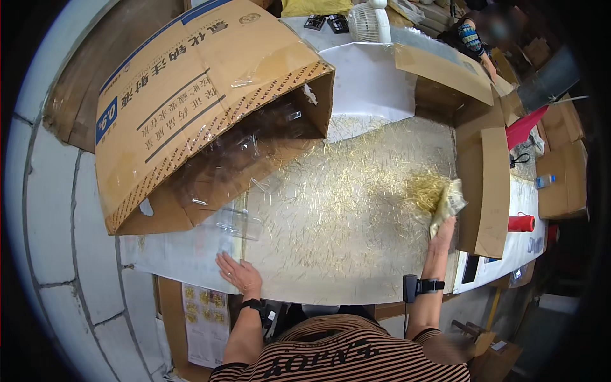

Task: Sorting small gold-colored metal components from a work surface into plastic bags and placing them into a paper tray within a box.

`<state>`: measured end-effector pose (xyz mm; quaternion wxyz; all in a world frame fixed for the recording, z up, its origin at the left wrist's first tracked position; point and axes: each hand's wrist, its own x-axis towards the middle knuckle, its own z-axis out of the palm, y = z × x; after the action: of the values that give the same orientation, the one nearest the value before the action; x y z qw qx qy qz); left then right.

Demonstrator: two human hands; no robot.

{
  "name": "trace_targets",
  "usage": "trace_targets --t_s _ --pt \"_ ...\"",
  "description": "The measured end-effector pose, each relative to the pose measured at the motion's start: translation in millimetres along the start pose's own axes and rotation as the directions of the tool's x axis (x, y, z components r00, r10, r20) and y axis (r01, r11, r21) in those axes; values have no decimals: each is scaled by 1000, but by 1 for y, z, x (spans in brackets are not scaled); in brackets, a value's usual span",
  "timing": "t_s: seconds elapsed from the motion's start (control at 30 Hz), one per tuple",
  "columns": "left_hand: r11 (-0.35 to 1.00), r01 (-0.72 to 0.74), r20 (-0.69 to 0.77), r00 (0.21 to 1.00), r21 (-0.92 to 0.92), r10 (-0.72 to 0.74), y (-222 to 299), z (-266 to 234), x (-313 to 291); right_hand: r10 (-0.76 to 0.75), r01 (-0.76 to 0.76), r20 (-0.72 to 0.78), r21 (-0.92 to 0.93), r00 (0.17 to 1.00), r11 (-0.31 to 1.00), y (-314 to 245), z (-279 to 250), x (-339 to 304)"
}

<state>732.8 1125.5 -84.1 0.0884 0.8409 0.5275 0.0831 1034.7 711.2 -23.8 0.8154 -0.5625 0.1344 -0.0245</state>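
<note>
My right hand point(443, 232) is stretched to the right side of the work table point(356, 280), closed on a small pale crumpled bag point(450, 202). Against the bag lies a dense heap of thin gold-coloured metal pins point(425, 191). Many more such pins are scattered loosely over the table's pale surface. My left hand point(239, 272) lies near the front edge with its fingers stretched out, holding nothing. Just beyond it is a clear plastic box point(238, 224), by the mouth of a large cardboard carton point(191, 95) on its side.
More clear plastic boxes point(245, 153) lie inside the carton. Cardboard walls point(480, 191) border the table's right side. At the back stands a white fan point(369, 24). A red roll point(521, 223) and a dark phone point(470, 268) lie at the right. Another person's arm point(487, 63) shows far right.
</note>
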Motion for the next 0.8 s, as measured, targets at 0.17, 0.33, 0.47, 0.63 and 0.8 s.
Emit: trace_targets --t_s 0.17,0.33,0.47,0.63,0.8 --pt "1000 -10 24 1000 -3 10 -3 -2 2 38 -45 -170 -37 985 998 -15 19 -11" --pt "999 -45 -9 999 3 45 -6 11 0 126 -125 -193 19 973 992 7 -26 5" --pt "999 -36 -23 999 33 37 -10 8 -2 120 -109 -178 73 977 991 -17 33 -6" --pt "999 -48 -32 998 21 49 -8 9 0 34 -3 -156 199 987 980 -18 10 68" --pt "996 -64 -40 997 69 66 -14 11 -2 54 -1 -162 309 985 951 -42 44 169"
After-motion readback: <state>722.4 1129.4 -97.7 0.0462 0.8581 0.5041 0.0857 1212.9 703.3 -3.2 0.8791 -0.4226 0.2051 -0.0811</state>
